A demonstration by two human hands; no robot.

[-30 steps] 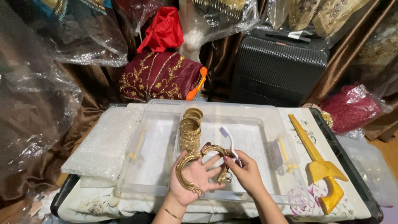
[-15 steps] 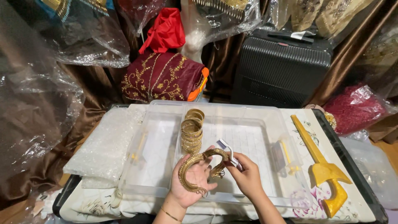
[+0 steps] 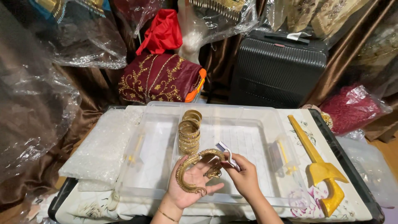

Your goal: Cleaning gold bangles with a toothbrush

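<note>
Nearest the camera, over the front edge of a clear plastic tray [image 3: 253,124], the left hand [image 3: 191,182] lay palm up with its fingers spread, a curved gold ornament [image 3: 191,168] resting across the palm and arching up over the fingertips. A thin gold bracelet [image 3: 168,215] circled that wrist. Just beside it, the right hand [image 3: 244,176] was pinched around a small white brush [image 3: 228,151], whose head touched the upper end of the ornament near the left fingertips.

Beyond the hands, a stack of gold bangles [image 3: 190,132] lay on its side in the tray, running away from the camera. Left of the tray rested a folded sheet of bubble wrap [image 3: 101,149]; to the right, on the floral cloth [image 3: 306,199], lay a gold-coloured sword-shaped prop [image 3: 319,166], its hilt toward the camera.

Farther back stood a maroon embroidered cushion [image 3: 159,79] with a red cloth [image 3: 163,33] on top, and a dark ribbed suitcase [image 3: 277,68] to its right. Plastic-wrapped garments [image 3: 74,37] and brown satin drapery [image 3: 344,54] filled the background, with a red bundle in plastic [image 3: 352,108] at the far right.
</note>
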